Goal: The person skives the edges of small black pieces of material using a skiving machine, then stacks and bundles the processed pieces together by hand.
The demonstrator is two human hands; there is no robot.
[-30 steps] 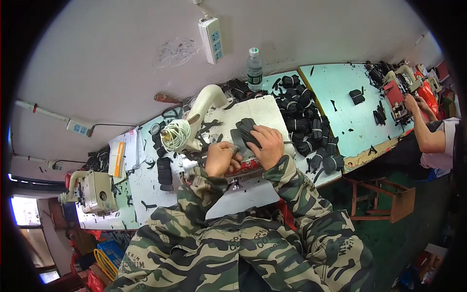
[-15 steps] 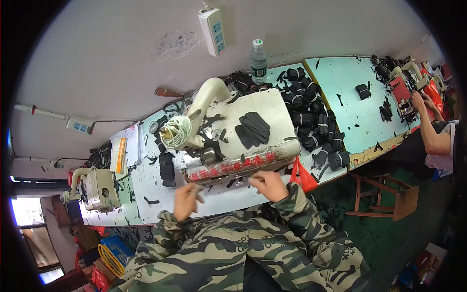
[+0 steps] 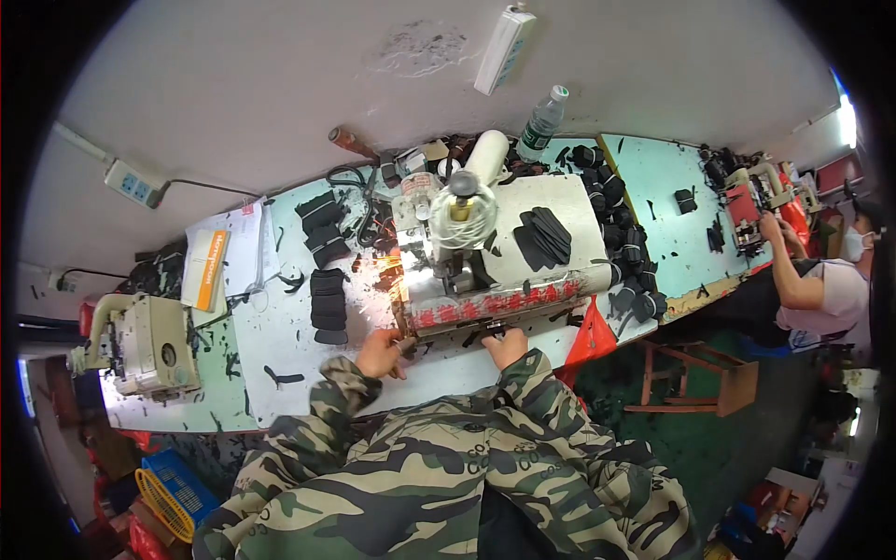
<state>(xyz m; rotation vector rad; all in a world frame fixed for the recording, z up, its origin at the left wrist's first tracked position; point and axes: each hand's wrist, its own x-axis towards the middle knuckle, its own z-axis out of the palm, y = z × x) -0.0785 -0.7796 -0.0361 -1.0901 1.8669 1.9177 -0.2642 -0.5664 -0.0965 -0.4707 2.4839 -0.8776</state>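
Note:
My left hand (image 3: 379,355) is at the front left corner of the sewing machine (image 3: 523,297), its fingers closed around something small and greyish that I cannot make out. Against the machine's front edge, my right hand (image 3: 507,348) has its fingers pressed together at a small metal part (image 3: 493,328); what they hold is hidden. A fanned stack of black fabric pieces (image 3: 543,239) lies on the machine's pale flat top, touched by neither hand. Light glows beside the needle area at the machine's left end.
Black bundles (image 3: 633,245) lie right of the machine, near a water bottle (image 3: 543,123). Black stacks (image 3: 328,306) are on its left. A red bag (image 3: 592,340) hangs at the table edge. Another machine (image 3: 149,347) stands far left. A co-worker (image 3: 821,285) sits right, beside a wooden stool (image 3: 695,378).
Both my hands have left the black fabric stack and come down to the machine's front edge. The stack stays on the machine top. The view has turned, showing more of the co-worker.

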